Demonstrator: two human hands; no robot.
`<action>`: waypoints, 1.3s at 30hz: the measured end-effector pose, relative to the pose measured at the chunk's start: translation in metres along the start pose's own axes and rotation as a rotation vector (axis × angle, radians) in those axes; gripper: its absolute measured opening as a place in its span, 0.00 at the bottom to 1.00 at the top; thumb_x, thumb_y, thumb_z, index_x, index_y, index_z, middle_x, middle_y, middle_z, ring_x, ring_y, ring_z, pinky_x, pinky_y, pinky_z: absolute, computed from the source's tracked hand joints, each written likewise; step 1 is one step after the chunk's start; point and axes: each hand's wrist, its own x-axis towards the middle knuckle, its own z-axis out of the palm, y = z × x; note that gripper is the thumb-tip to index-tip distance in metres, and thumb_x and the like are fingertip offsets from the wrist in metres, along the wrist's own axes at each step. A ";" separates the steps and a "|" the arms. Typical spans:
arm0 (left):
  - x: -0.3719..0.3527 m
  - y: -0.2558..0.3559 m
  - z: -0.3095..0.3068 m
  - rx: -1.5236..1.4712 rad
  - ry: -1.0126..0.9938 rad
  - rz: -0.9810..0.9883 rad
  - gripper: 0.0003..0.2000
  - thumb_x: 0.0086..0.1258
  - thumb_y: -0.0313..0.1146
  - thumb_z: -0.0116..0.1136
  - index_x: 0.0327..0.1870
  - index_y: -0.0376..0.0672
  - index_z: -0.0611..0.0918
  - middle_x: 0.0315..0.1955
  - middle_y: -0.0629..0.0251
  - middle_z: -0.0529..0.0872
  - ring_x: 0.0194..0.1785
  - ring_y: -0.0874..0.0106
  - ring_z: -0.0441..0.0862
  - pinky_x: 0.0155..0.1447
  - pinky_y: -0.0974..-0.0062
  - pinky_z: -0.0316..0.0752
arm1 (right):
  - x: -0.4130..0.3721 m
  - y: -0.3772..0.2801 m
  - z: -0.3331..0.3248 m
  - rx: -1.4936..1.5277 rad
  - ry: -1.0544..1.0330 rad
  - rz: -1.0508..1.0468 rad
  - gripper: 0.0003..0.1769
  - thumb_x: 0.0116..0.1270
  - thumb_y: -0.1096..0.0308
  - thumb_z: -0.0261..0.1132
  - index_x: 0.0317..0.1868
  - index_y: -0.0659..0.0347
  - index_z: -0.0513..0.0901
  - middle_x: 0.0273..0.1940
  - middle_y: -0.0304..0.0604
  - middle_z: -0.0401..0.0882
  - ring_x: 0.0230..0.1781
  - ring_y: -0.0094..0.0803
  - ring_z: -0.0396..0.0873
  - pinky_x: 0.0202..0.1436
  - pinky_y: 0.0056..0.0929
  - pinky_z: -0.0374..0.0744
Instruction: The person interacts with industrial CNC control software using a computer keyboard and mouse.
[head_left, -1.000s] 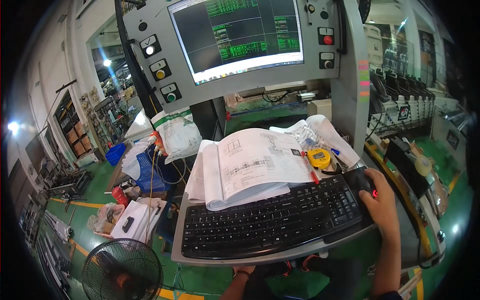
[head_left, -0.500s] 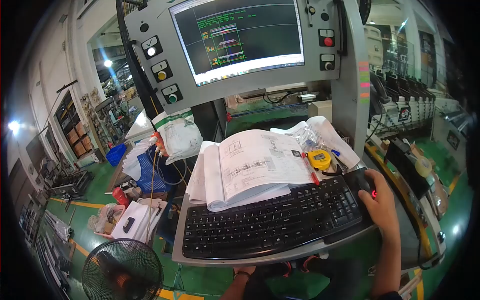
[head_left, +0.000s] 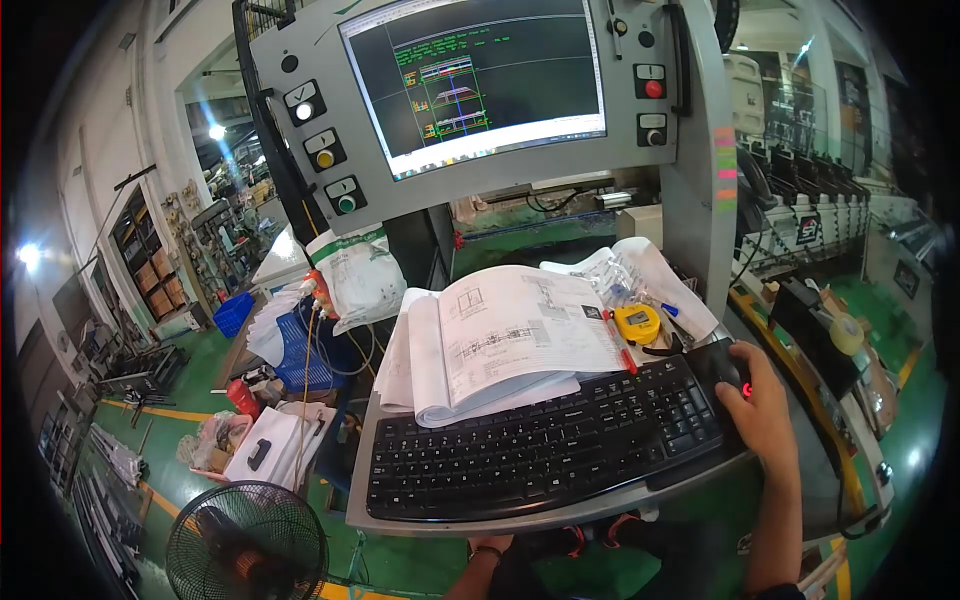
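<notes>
My right hand point(head_left: 766, 405) is wrapped over a black computer mouse point(head_left: 714, 366) with a glowing red light, at the right end of the tray. Just left of it lies a black keyboard point(head_left: 545, 450). An open stack of printed drawings point(head_left: 520, 335) rests over the keyboard's upper edge, its left pages curled. Below the tray's front edge, part of my left hand point(head_left: 490, 545) shows by my leg; the tray hides its fingers. Ahead, a monitor point(head_left: 500, 85) displays coloured line drawings on a dark background.
A red pen point(head_left: 620, 345) and a yellow tape measure point(head_left: 637, 322) lie beside the drawings. Push buttons point(head_left: 325, 158) flank the monitor. A white bag point(head_left: 357, 278) hangs at the left. A black fan point(head_left: 247, 540) stands at lower left. Machinery point(head_left: 800, 190) stands at the right.
The view has shifted very slightly. My right hand stays on the mouse, and the papers and keyboard lie as before.
</notes>
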 end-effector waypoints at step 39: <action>0.000 -0.001 -0.001 -0.021 -0.030 -0.009 0.39 0.86 0.70 0.49 0.91 0.59 0.75 0.93 0.56 0.69 0.94 0.45 0.63 0.95 0.32 0.53 | 0.000 0.002 0.001 -0.021 0.028 0.017 0.32 0.73 0.68 0.73 0.76 0.65 0.80 0.74 0.59 0.85 0.74 0.59 0.85 0.78 0.46 0.80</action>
